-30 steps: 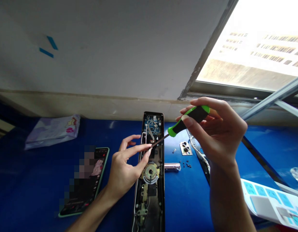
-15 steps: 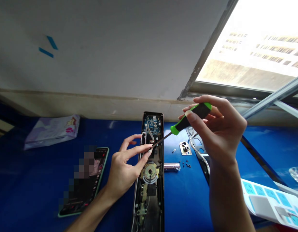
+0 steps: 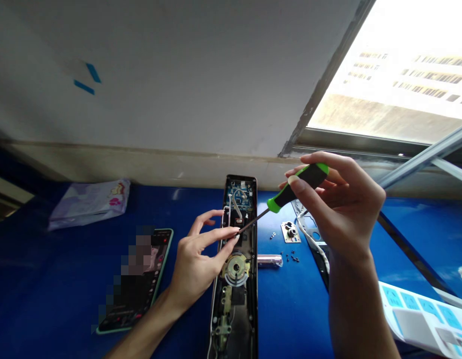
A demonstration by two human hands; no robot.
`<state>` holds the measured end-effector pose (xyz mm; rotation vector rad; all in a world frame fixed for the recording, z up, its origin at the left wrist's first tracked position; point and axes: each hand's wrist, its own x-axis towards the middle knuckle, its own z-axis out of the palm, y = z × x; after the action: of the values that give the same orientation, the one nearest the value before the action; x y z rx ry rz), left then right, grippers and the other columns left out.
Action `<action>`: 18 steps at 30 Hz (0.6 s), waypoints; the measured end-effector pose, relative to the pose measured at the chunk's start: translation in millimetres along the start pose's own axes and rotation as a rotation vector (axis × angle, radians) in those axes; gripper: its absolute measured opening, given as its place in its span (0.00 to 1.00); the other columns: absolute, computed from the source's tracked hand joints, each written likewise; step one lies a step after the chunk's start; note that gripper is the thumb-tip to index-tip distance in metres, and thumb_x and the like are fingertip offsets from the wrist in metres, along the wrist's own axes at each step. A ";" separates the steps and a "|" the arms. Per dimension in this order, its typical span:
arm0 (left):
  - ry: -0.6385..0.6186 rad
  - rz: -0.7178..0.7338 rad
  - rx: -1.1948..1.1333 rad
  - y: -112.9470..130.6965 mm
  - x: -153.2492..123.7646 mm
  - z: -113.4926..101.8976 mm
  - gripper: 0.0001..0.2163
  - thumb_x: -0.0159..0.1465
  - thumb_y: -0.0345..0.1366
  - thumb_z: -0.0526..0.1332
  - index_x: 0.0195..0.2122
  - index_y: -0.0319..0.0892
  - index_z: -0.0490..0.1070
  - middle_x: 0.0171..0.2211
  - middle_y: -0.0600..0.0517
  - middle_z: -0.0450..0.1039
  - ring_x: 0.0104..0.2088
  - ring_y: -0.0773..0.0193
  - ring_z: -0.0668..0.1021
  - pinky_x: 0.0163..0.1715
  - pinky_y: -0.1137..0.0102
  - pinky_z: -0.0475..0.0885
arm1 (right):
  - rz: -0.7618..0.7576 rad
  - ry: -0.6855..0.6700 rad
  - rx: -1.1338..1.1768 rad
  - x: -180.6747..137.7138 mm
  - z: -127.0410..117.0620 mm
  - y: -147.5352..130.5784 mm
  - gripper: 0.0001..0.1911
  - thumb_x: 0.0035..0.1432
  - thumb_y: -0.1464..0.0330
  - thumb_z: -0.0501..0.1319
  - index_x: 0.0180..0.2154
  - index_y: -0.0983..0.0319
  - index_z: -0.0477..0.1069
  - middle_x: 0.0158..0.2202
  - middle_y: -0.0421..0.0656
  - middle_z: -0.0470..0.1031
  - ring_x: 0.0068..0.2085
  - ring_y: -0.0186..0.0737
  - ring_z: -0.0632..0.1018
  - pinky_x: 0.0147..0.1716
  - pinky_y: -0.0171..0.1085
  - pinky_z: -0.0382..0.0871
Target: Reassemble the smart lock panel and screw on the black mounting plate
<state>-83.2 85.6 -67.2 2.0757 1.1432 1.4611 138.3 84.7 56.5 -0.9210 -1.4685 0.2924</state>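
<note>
My right hand [image 3: 339, 204] grips the green and black handle of a screwdriver [image 3: 302, 185], its shaft slanting down to the left. At the tip, the thumb and forefinger of my left hand [image 3: 201, 257] are pinched together; whatever small thing lies between them is hidden. Both are over a long, narrow black housing [image 3: 240, 304], open to show its inside. A blue circuit board [image 3: 241, 197] with white cables sits at its far end. A round metal part [image 3: 236, 269] lies just below my left fingertips.
Right of the housing lie a pinkish metallic cylinder [image 3: 270, 261], several dark screws [image 3: 294, 257], a small board with a round part [image 3: 291, 232] and a plate with a white cable [image 3: 311, 229]. A phone [image 3: 148, 279] and plastic packet [image 3: 91, 202] are left; a power strip [image 3: 421, 309] is right.
The view has shifted slightly, so the housing, phone and loose parts appear a little farther right. Both hands keep nearly the same pose, the screwdriver tip still at my left fingertips.
</note>
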 end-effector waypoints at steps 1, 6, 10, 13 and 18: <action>-0.003 0.005 0.000 0.5 0.7 -0.4 0.07 0.65 0.31 0.72 0.42 0.49 0.87 0.51 0.48 0.82 0.49 0.58 0.85 0.49 0.65 0.81 | -0.010 0.003 0.001 0.3 0.4 0.1 0.17 0.56 0.74 0.74 0.47 0.57 0.81 0.38 0.40 0.86 0.39 0.44 0.88 0.35 0.41 0.89; 0.006 0.022 0.003 2.3 2.0 -1.1 0.07 0.64 0.30 0.72 0.41 0.49 0.86 0.50 0.49 0.83 0.50 0.58 0.84 0.48 0.66 0.80 | -0.035 0.020 0.005 0.9 2.8 -0.6 0.16 0.56 0.74 0.74 0.47 0.58 0.82 0.37 0.40 0.86 0.37 0.42 0.88 0.34 0.39 0.89; 0.013 0.026 0.003 3.7 1.7 -1.1 0.07 0.64 0.29 0.72 0.41 0.49 0.86 0.49 0.50 0.83 0.49 0.58 0.84 0.48 0.65 0.81 | -0.052 0.012 -0.009 0.3 3.4 -0.5 0.17 0.56 0.74 0.75 0.47 0.57 0.81 0.37 0.39 0.86 0.38 0.43 0.88 0.34 0.39 0.89; 0.024 0.012 0.011 4.6 1.6 -1.8 0.06 0.64 0.30 0.72 0.39 0.48 0.86 0.48 0.50 0.84 0.49 0.58 0.84 0.47 0.66 0.81 | -0.063 0.028 -0.018 -1.3 4.8 -0.3 0.18 0.55 0.74 0.76 0.47 0.56 0.82 0.38 0.39 0.86 0.37 0.41 0.88 0.32 0.38 0.88; 0.037 -0.005 0.025 4.7 1.7 -2.1 0.06 0.64 0.30 0.72 0.39 0.47 0.86 0.47 0.50 0.84 0.49 0.57 0.84 0.46 0.66 0.81 | -0.133 0.049 -0.048 -6.5 11.5 -2.4 0.25 0.50 0.73 0.80 0.50 0.54 0.82 0.42 0.40 0.86 0.37 0.40 0.86 0.31 0.39 0.87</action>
<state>-83.0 83.7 -62.2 2.0689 1.1858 1.4965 125.9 82.8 51.7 -0.8580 -1.4893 0.1365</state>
